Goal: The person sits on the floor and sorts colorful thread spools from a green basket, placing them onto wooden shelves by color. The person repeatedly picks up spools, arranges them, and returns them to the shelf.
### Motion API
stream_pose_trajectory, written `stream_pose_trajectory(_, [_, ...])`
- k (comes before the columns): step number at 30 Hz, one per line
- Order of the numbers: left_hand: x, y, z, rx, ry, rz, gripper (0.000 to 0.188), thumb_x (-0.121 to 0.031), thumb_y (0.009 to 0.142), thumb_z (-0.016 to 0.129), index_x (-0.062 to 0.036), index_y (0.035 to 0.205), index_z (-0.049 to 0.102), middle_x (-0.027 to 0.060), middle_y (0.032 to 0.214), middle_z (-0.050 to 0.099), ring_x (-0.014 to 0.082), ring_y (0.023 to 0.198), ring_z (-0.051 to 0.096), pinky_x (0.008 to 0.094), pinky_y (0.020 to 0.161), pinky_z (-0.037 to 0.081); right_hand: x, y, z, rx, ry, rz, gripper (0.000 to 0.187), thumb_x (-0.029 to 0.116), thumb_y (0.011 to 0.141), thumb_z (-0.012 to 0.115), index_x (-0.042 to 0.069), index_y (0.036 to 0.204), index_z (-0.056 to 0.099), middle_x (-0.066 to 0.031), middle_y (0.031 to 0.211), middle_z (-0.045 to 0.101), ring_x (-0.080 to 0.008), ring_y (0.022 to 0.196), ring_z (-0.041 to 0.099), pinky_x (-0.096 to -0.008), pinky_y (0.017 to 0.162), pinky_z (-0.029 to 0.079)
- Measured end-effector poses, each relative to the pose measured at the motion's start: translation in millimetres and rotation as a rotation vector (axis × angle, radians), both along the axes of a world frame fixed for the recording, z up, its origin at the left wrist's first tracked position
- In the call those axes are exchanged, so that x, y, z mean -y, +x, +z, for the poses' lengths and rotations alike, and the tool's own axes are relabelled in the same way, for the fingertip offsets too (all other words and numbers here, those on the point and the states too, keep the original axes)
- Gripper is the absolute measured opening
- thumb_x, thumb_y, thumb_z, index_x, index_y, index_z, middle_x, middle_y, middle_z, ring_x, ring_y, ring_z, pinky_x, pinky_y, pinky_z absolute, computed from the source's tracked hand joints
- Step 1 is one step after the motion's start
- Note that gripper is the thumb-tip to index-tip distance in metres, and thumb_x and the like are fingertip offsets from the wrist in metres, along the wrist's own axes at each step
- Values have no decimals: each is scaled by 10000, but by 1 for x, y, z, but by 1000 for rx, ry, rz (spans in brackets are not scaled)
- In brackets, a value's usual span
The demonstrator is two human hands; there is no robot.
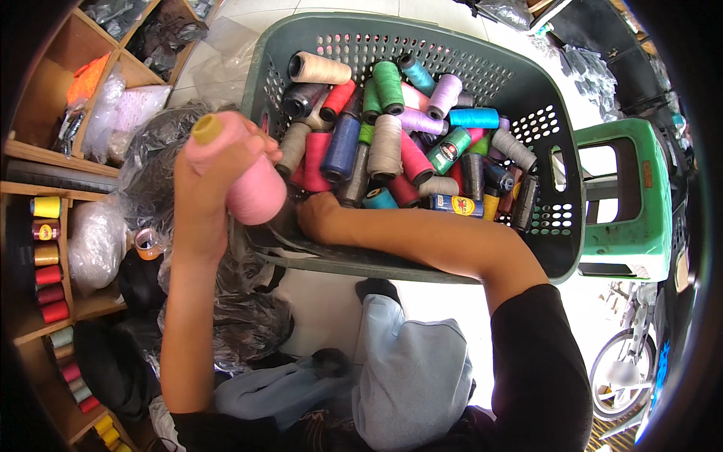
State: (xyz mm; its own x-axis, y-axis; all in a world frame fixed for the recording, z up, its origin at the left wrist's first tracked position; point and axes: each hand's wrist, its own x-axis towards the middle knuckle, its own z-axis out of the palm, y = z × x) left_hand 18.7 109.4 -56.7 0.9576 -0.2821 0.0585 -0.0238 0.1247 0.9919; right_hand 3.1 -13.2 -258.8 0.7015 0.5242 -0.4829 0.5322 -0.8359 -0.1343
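Note:
My left hand (203, 177) is wrapped round a large cone of pink thread (257, 192) with a yellowish tip. It holds the cone tilted, above the left edge of a dark green plastic basket (275, 53). My right hand (320, 216) reaches down inside the basket near its front left corner, and its fingers are hidden. Many thread spools lie in the basket. Close to the right hand are a crimson spool (317, 162), a navy spool (341, 151) and a beige-grey spool (294, 147).
Wooden shelves (94, 305) with thread spools and plastic bags run along the left. Crumpled dark plastic bags (248, 324) lie beside my legs. A green plastic stool (648, 188) stands right of the basket, with a bicycle wheel (621, 373) below it.

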Motion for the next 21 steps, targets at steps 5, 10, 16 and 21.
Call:
stream_pose_trajectory(5, [6,-3,-8,77,158,-27,233,-194,901,683,-10,1034,630,103,972,688,174,896,676,318,833,535,0,-4,0,92,-47,12,281,177,946,617,95,1155,786,-90,1205,759,-297,1055,746,-437,754,592])
stream_pose_trajectory(10, [9,-1,-9,-22,94,0,276,-212,904,708,-20,1082,621,96,969,689,171,883,677,322,821,545,5,1,2,102,50,-148,341,184,925,642,106,1241,741,-116,1116,770,-276,1009,754,-421,743,590])
stream_pose_trajectory(16, [6,1,-9,-137,-21,69,358,-183,857,804,-7,1126,647,71,969,705,163,867,704,315,792,562,25,8,46,-51,195,-132,582,215,791,770,8,1313,616,-175,984,749,-333,970,745,-449,774,589])
stream_pose_trajectory(21, [11,0,-10,-119,24,84,280,-214,914,728,-36,1096,611,78,939,687,173,850,687,319,791,564,55,1,96,-53,358,-117,746,273,710,848,-25,1316,528,-207,970,725,-406,943,719,-488,803,574])
